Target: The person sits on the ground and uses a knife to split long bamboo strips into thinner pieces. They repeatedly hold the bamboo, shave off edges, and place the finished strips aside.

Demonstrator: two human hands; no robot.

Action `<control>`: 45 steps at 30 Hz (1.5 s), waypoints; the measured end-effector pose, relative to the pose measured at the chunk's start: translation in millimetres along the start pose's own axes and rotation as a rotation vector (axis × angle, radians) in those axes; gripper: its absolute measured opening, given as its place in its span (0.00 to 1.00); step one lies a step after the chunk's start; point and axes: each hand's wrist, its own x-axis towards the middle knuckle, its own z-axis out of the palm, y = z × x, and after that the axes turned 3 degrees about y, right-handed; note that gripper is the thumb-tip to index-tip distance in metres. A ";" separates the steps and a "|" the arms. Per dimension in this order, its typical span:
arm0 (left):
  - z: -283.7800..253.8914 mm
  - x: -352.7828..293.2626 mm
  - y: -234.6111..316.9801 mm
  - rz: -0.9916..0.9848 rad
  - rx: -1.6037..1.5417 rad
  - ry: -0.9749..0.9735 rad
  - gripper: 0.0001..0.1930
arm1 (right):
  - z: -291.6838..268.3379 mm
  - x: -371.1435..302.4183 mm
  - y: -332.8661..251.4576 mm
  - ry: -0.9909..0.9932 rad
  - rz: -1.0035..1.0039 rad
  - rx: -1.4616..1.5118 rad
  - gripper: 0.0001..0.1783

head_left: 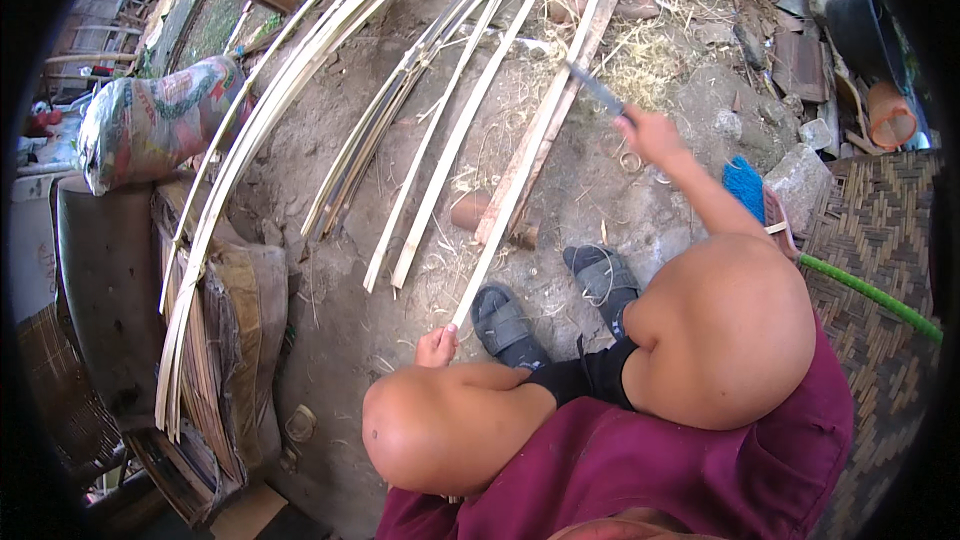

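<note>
Your left hand (437,346) pinched the near end of the bamboo strip (530,140), which ran away from your left knee over the wooden plank (550,110). Your right hand (650,135) gripped the knife (597,90) at the strip. Judgement: shallow strokes, blade angled away from you, suited the work best.

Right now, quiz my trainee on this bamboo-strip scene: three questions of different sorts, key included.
1. True or false: the right hand holds a knife.
2. What does the left hand grip? A) green hose B) the near end of a long bamboo strip C) printed sack
3. Fill in: the knife blade meets the strip over a wooden ____ lying on the dirt.

Key: 1 true; 2 B; 3 plank.
</note>
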 end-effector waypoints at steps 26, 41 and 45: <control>-6.1 8.7 55.5 0.093 0.156 -0.154 0.27 | 35.6 -11.1 29.8 0.016 -0.064 -0.022 0.24; -9.0 17.3 66.7 0.154 0.049 0.147 0.22 | 97.3 -58.3 -31.2 -0.047 -0.612 0.130 0.22; -2.9 42.4 31.0 0.268 0.019 0.035 0.23 | 44.1 -40.7 0.8 -0.061 -0.541 -0.325 0.23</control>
